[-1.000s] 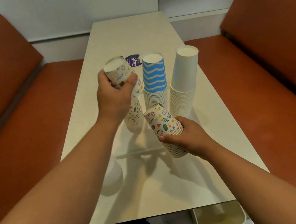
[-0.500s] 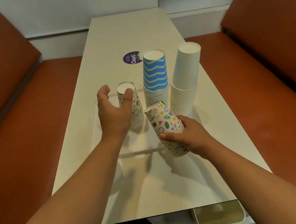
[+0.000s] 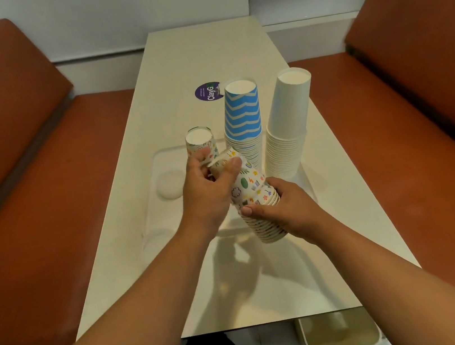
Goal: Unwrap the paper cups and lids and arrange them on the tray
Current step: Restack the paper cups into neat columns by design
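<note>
On the tray's [image 3: 152, 213] far edge you have three stacks: patterned [image 3: 200, 144], blue [image 3: 243, 116], white [image 3: 287, 125]. Your left hand [image 3: 208, 193] pinches the top cup [image 3: 229, 161] of a fourth, tilted stack [image 3: 257, 200] that your right hand [image 3: 291, 210] grips above the near edge.

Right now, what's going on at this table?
A person is moving patterned paper cups onto a clear tray. The right hand grips a tilted stack of patterned cups, while the left hand pinches the top cup of that stack, apparently to pull it off. On the tray stand a short patterned stack, a blue zigzag stack and a plain white stack, all upside down.
</note>
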Tool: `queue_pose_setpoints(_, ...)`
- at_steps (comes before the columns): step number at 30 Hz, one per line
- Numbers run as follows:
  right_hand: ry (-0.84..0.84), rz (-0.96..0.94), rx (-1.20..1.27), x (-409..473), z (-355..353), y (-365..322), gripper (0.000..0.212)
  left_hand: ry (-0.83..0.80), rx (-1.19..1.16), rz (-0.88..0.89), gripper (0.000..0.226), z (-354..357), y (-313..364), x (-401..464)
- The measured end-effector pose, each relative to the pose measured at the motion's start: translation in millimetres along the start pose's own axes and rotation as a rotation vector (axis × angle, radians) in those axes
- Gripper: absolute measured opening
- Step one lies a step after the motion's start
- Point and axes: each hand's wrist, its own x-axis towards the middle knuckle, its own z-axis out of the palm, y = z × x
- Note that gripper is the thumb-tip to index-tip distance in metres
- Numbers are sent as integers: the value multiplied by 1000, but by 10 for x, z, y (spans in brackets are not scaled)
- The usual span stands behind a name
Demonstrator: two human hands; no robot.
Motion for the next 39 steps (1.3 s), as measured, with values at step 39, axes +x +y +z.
queue_pose_setpoints(39, 68, -48, -3, -39, 10, -60, 50, 63, -91, -15, 32, 64, -52, -117)
